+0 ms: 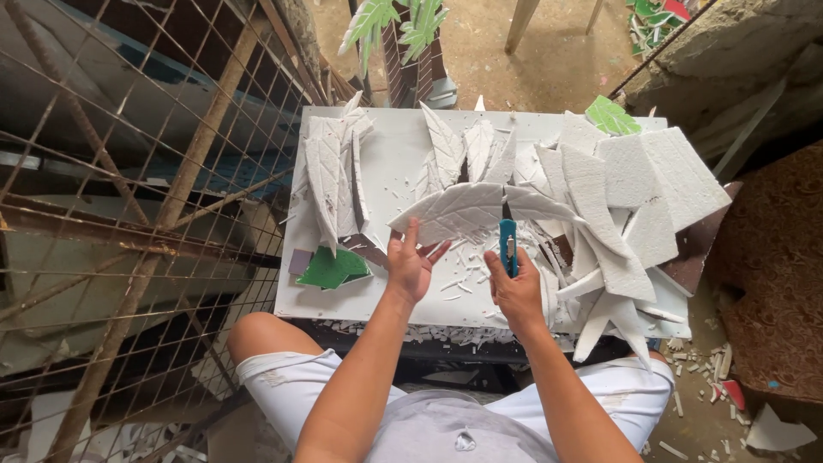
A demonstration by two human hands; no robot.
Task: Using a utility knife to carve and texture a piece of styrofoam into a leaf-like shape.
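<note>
Above the white board that serves as a work surface, a leaf-shaped white foam piece with carved veins is held up in the air, lying roughly level across the middle of the view. Its left end rests in the left hand, whose fingers spread fairly wide beneath the lower edge while the thumb comes up against the front face (a loose pinch, not a tight clench). The right hand is closed around a teal utility knife, fingers wrapped about the handle, the tool standing nearly upright with its tip meeting the lower edge of the foam leaf near its middle. Small white foam shavings lie scattered on the board just under both hands. To the left sits a stack of cut foam leaves, with a green painted leaf piece below it. On the right, a pile of foam offcuts covers the board, and another green leaf lies at its far edge.
</note>
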